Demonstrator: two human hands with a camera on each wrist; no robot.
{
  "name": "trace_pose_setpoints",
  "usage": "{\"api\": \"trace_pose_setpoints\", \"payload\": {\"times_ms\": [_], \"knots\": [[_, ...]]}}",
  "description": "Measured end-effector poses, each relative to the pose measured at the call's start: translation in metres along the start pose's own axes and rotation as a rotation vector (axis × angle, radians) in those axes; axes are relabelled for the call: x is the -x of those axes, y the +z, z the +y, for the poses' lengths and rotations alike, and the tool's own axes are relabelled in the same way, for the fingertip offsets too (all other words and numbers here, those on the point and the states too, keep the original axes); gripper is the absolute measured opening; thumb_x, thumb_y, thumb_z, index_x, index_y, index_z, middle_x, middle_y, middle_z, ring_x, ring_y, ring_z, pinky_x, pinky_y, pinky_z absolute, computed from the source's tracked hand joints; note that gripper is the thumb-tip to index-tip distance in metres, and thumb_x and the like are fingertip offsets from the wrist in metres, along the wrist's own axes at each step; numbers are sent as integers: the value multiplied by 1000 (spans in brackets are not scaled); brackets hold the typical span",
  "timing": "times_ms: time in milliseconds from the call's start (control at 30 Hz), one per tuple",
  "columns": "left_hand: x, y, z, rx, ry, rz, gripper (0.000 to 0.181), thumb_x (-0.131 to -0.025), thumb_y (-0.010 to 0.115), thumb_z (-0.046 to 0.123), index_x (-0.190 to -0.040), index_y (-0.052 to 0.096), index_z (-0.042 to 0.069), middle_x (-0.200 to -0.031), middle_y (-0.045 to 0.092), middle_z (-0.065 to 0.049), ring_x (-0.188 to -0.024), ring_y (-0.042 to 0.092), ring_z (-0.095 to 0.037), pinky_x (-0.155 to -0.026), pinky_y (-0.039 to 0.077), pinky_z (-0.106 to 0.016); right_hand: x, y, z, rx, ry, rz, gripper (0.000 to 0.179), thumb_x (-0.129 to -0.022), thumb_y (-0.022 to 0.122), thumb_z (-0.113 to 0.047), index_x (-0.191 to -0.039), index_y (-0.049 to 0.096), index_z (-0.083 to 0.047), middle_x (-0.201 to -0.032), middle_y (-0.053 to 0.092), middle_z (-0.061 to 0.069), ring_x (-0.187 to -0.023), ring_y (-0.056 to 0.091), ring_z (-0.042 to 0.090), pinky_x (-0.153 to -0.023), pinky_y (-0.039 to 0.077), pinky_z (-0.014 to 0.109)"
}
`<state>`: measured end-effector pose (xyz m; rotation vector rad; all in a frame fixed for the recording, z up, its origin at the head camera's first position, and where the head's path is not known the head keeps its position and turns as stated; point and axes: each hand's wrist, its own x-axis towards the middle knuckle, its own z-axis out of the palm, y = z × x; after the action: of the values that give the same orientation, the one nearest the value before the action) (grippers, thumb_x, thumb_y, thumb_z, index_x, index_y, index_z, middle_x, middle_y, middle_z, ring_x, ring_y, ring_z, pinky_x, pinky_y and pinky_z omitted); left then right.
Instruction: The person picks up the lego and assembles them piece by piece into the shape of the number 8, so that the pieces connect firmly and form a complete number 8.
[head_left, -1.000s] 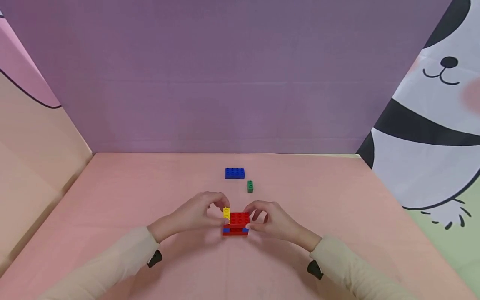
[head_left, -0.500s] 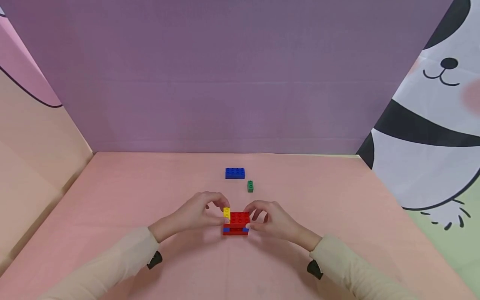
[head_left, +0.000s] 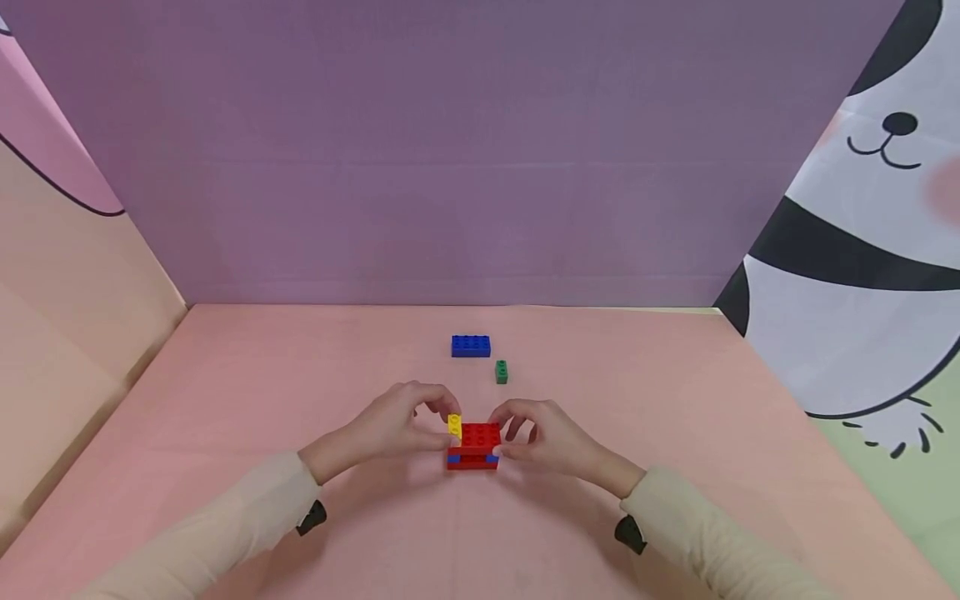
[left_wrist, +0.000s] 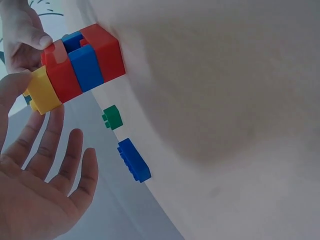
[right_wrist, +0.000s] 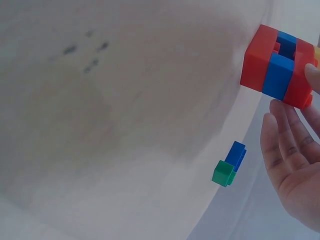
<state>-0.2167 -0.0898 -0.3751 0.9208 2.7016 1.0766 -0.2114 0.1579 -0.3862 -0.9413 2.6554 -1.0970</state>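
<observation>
A stack of toy bricks stands on the pink tabletop in front of me: a red brick at the bottom, blue bricks at both ends above it with a gap between, and an upper red brick across them. On the left end of the upper red brick sits a small yellow brick, which my left hand pinches between thumb and fingertips. My right hand holds the right end of the upper red brick, thumb in front and fingers behind.
Beyond the stack lie a small green brick and, farther back, a long blue brick. A purple backdrop rises behind the table. A panda print hangs at the right.
</observation>
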Motion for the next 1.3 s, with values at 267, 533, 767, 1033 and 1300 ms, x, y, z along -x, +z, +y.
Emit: {"api": "trace_pose_setpoints", "payload": {"times_ms": [267,533,767,1033,1300], "knots": [[0,0,1,12,-20,-7,22,-75,74,26,-94,62,26,-90,62,13,-96,57,-21,-84,45,-41,0,0,0,-7,1,-5,28,-78,72,-21,-102,61,-13,-97,65,1,-82,61,17,-61,51,23],[-1,1,-2,38,-21,-3,22,-74,74,27,-93,62,27,-90,62,13,-96,57,-21,-81,45,-40,-1,0,2,-6,0,-2,29,-78,72,-22,-103,61,-14,-97,65,1,-82,61,17,-61,51,23],[0,2,-4,78,-21,-10,23,-74,74,29,-94,61,27,-92,62,12,-96,57,-21,-80,47,-41,0,-1,1,-9,-6,-14,29,-78,72,-20,-104,61,-13,-97,65,1,-82,61,19,-61,51,23],[1,3,-4,103,-39,-8,24,-75,74,27,-95,62,28,-94,62,12,-97,56,-21,-79,46,-39,-2,-4,0,4,-12,-46,29,-78,72,-22,-104,60,-13,-98,64,1,-84,61,19,-61,50,23],[2,3,-4,113,-43,-6,24,-75,74,27,-96,62,28,-94,62,13,-97,56,-21,-79,45,-37,-6,-13,-3,27,-2,-62,36,-77,72,-25,-107,60,-9,-100,65,2,-87,61,19,-63,50,23]]}}
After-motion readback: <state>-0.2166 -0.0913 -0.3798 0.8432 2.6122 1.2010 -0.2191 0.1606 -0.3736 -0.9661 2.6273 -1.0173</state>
